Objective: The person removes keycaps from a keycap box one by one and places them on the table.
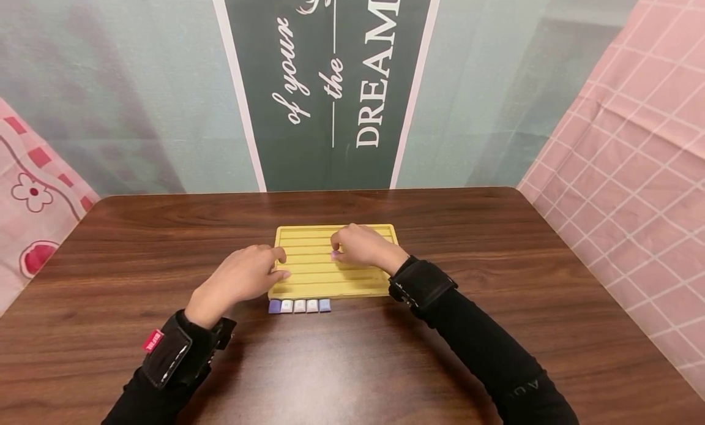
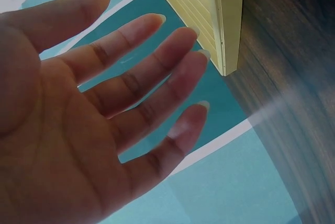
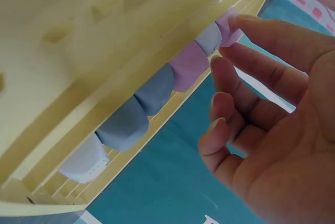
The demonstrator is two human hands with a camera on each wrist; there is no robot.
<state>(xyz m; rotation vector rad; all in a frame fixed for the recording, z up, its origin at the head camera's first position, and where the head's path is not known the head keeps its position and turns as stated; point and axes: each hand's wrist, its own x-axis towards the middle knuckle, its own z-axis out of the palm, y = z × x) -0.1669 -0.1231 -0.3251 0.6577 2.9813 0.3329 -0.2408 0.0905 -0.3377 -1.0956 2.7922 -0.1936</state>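
My right hand [image 1: 358, 246] is over the middle of a yellow ridged tray [image 1: 311, 276], thumb and forefinger pinching a small pink keycap [image 3: 228, 27]. In the right wrist view this keycap stands at the end of a row of several keycaps in the tray, beside a white keycap [image 3: 209, 38]. Farther along are another pink keycap [image 3: 189, 67], two blue-grey keycaps [image 3: 124, 124] and a white one at the far end. Over the tray's left edge is my left hand [image 1: 245, 273], its fingers [image 2: 152, 72] apart, loosely bent and holding nothing.
A short row of keycaps [image 1: 300, 306], purple, white and light blue, lies on the brown wooden table [image 1: 468, 278] along the tray's near edge. Behind the table hangs a green cloth with lettering [image 1: 330, 168]; a pink checked cloth [image 1: 633, 198] hangs at the right.
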